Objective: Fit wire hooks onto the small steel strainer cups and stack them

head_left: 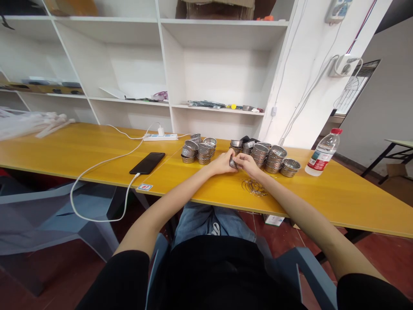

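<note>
My left hand (pixel 223 163) is closed around a small perforated metal cup (pixel 232 162), tipped on its side above the yellow table. From the right, my right hand (pixel 247 164) pinches the same cup at its edge; whether its fingers also hold a wire is too small to tell. Just below the right hand lies a loose heap of thin metal wire rings (pixel 254 187). Stacks of like cups (pixel 260 150) stand right behind my right hand, and another group of stacked cups (pixel 204 149) stands behind my left hand.
A black phone (pixel 147 163) on a white charging cable lies to the left. A power strip (pixel 160 137) sits at the table's back by the white shelves (pixel 222 64). At the right stands a plastic bottle (pixel 323 153) with a red cap. The table's front edge (pixel 226 207) is close to my lap.
</note>
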A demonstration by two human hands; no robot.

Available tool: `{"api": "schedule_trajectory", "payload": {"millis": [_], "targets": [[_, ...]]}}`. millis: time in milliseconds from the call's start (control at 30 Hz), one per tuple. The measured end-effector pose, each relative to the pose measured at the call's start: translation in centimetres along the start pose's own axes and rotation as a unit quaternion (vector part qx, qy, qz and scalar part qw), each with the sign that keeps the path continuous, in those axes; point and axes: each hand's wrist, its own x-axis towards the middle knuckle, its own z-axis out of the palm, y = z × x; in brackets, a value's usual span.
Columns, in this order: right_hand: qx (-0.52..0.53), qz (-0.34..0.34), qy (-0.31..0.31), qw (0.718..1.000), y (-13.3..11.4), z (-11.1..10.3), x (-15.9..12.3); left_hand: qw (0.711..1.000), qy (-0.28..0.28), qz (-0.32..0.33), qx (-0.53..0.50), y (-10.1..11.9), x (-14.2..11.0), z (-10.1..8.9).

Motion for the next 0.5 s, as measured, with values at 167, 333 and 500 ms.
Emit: {"api": "schedule_trajectory", "payload": {"millis": [167,333,500], "targets": [[0.002,-0.006,-0.004,1.000,0.07,0.01,-0.10,1.000,-0.004,0.005,0.004,-0.16,0.01,0.02],[-0.008,-0.015,-0.001,1.000,0.17,0.23,-0.14,1.000,-0.002,0.008,0.018,-0.34,-0.20,-0.07],[-0.006,-0.013,0.002,1.000,0.21,0.39,-0.28,1.000,-0.004,0.013,0.012,-0.33,-0.37,-0.20]]}}
